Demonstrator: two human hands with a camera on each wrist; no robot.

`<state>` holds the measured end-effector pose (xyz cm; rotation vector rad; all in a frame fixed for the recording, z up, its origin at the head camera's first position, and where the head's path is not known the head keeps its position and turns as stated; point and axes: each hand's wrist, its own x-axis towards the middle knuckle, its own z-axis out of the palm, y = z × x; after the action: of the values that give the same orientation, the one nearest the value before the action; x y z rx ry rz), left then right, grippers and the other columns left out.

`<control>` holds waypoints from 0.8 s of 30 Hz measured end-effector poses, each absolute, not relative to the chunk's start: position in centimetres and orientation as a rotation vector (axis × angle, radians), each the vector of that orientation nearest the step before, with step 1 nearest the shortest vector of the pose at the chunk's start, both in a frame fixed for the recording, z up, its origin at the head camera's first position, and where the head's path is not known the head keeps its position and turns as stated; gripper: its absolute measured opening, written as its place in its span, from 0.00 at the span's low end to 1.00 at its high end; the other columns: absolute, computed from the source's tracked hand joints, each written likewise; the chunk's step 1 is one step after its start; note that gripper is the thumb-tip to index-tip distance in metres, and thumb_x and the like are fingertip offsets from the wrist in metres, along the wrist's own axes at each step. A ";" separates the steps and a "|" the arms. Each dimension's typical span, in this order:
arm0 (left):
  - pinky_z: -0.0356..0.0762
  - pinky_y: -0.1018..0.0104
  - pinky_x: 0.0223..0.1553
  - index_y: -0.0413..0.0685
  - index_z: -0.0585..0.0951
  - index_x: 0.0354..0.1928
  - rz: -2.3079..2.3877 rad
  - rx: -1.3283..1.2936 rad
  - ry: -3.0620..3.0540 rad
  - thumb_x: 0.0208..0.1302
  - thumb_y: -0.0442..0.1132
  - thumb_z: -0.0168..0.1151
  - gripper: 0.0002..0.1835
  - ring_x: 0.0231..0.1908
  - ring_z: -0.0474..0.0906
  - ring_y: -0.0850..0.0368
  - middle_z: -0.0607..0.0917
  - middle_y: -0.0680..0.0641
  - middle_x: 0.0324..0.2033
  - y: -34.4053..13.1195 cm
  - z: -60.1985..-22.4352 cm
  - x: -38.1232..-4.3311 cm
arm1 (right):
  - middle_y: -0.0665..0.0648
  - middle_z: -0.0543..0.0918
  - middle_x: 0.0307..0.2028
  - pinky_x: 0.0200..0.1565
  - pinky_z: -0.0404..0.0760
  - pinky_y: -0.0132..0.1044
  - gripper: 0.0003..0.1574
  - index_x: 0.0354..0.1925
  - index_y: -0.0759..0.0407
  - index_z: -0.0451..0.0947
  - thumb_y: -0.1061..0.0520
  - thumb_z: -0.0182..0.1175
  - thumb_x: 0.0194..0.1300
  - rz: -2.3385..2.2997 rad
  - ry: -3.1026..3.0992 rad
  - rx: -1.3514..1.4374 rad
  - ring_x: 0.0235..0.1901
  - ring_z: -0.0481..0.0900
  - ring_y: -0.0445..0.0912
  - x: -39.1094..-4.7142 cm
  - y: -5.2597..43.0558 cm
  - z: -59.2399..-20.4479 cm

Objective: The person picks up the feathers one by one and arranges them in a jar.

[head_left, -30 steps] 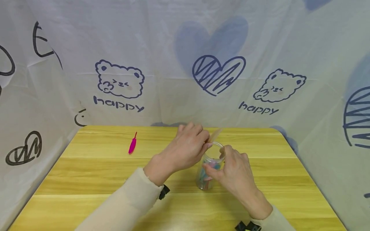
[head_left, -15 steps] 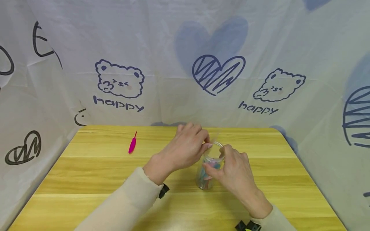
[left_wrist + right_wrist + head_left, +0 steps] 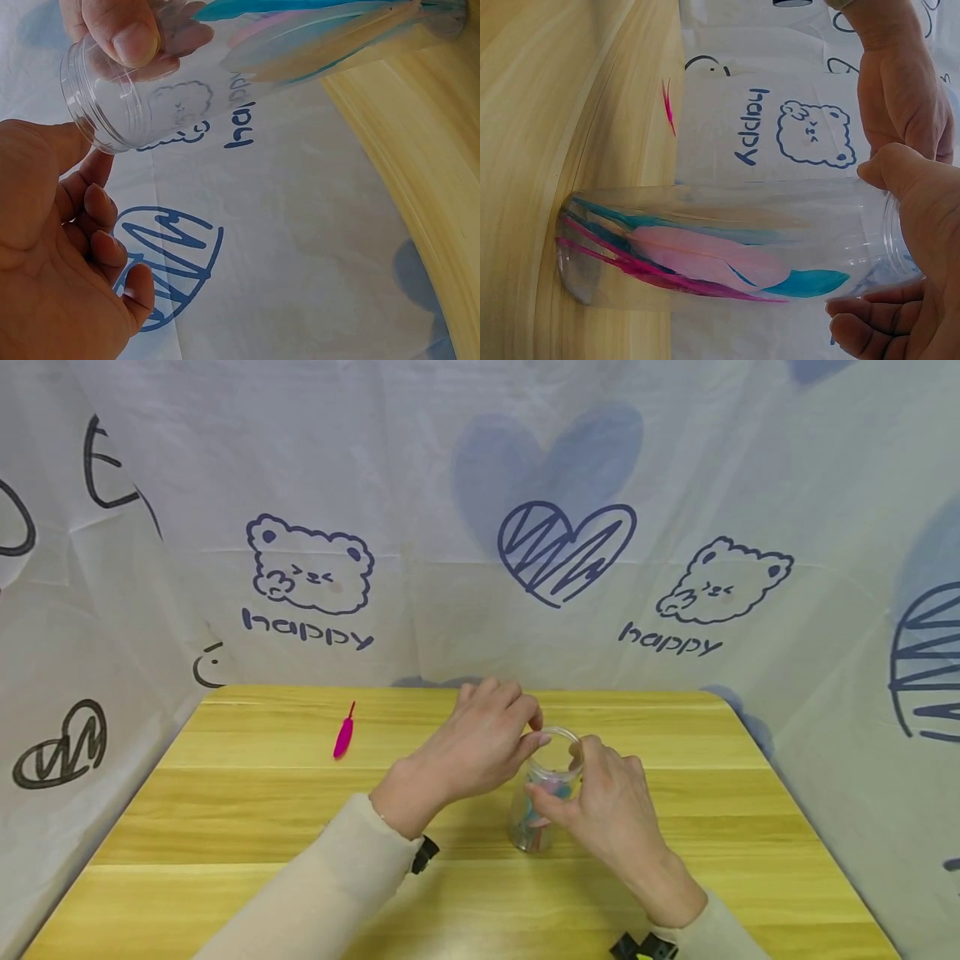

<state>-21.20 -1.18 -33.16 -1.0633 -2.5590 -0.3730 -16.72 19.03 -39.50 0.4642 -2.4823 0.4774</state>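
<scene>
A clear plastic jar [image 3: 525, 831] stands upright on the table, its mouth uncovered. My right hand [image 3: 618, 814] grips it near the top, thumb on the near side and fingers round the far right side. My left hand [image 3: 483, 739] is at the left of the rim, thumb and fingertips right at the edge, the other fingers curled, with no feather showing between them. Inside the jar, the right wrist view shows a pink feather [image 3: 705, 255], a teal feather [image 3: 810, 283] and magenta ones [image 3: 682, 285]. A tan feather [image 3: 352, 46] shows through the wall in the left wrist view.
A magenta feather [image 3: 343, 737] lies on the wooden table [image 3: 247, 810], left of the hands. Printed cloth [image 3: 442, 618] with bears and hearts hangs behind the table and at both sides.
A pale feather that stood up from the jar's mouth by my left fingers has dropped below the rim. Both hands and the jar have stayed almost in place.
</scene>
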 end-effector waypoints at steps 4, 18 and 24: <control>0.63 0.56 0.45 0.53 0.82 0.45 -0.372 -1.057 -2.556 0.79 0.52 0.59 0.11 0.39 0.67 0.54 0.77 0.54 0.37 -1.3 -33.1 -21.2 | 0.48 0.73 0.23 0.32 0.66 0.41 0.37 0.37 0.58 0.71 0.37 0.83 0.49 0.475 -2.495 0.462 0.21 0.66 0.40 -16.7 18.9 -39.5; 0.68 0.54 0.48 0.48 0.80 0.60 -0.343 -1.005 -2.554 0.78 0.56 0.59 0.22 0.48 0.73 0.49 0.81 0.49 0.47 -1.5 -33.2 -21.4 | 0.54 0.81 0.29 0.37 0.71 0.46 0.45 0.49 0.65 0.75 0.34 0.81 0.52 0.501 -2.585 0.418 0.27 0.75 0.45 -16.7 18.9 -39.1; 0.68 0.53 0.49 0.48 0.80 0.60 -0.357 -1.011 -2.520 0.77 0.57 0.61 0.23 0.48 0.73 0.48 0.82 0.48 0.48 -1.7 -33.2 -21.3 | 0.56 0.86 0.36 0.39 0.73 0.48 0.57 0.65 0.68 0.69 0.33 0.79 0.54 0.532 -2.602 0.413 0.32 0.83 0.49 -16.6 18.8 -39.1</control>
<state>-21.33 -1.74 -33.22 -1.0112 -2.5200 -0.3568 -16.60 18.84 -39.07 0.4130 -2.6023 0.5316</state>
